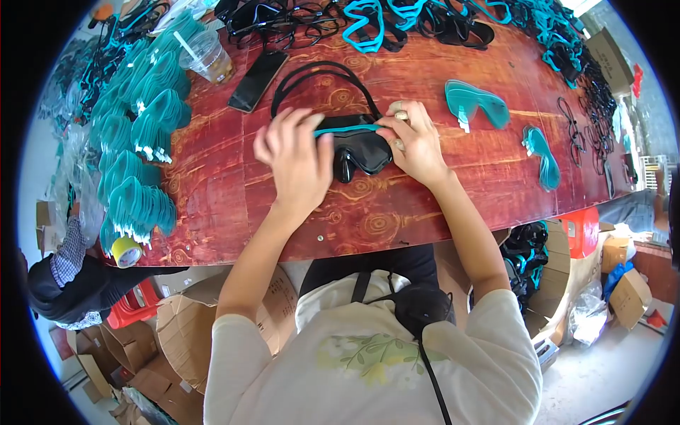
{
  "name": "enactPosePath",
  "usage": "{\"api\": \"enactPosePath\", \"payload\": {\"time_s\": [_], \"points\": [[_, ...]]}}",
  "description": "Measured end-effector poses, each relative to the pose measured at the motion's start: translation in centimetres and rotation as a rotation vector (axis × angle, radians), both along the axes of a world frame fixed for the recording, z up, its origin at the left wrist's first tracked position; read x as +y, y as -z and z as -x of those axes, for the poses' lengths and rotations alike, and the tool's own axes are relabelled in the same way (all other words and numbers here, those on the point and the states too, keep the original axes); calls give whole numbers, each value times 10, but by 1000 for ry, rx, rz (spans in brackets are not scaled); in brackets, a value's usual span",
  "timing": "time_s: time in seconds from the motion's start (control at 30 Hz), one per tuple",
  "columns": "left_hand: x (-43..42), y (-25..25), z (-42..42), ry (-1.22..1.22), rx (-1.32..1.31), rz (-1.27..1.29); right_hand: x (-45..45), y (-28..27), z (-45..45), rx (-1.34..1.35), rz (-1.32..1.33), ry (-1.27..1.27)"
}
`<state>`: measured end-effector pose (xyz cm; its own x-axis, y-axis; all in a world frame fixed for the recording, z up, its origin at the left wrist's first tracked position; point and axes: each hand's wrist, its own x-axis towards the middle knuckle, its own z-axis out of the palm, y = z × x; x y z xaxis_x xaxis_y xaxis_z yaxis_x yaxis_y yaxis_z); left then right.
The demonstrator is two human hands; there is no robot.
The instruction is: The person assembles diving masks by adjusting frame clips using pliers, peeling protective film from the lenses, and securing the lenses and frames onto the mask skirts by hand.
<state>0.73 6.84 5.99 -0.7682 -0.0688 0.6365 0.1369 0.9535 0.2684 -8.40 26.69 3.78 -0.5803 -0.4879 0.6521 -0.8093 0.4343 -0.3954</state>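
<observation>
Our right hand (418, 145) is pinching one seemingly part-fitted mask (372, 150), left hand (297, 163) blurred, hold unclear; teal pieces (139, 203) are lying loose

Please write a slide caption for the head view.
Left hand and right hand at a black diving mask over a red table.

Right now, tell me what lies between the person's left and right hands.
In the head view, a black diving mask lies between the left hand and the right hand, with a teal strip along its top edge.
</observation>
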Motion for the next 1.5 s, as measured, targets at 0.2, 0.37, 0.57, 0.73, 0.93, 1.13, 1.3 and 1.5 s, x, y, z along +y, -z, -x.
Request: {"api": "enactPosePath", "payload": {"time_s": [0.2,0.37,0.57,0.73,0.93,1.13,1.3,1.5], "points": [[28,4,29,185,-65,73,4,0,5,4,7,-16],[31,24,30,70,119,-1,4,-8,7,-27,89,-38],[30,27,29,71,156,-15,10,-50,16,-408,1148,-342],[31,26,28,56,145,-17,-17,-42,20,-468,1156,-392],[31,24,29,57,134,-24,-32,-38,6,-468,931,-386],[30,25,27,54,137,-39,-37,-35,10,-501,811,-421],[29,28,27,61,136,-54,-40,-25,18,-486,1047,-408],[29,26,28,72,147,-55,-37,-33,15,-582,1079,-397]]}}
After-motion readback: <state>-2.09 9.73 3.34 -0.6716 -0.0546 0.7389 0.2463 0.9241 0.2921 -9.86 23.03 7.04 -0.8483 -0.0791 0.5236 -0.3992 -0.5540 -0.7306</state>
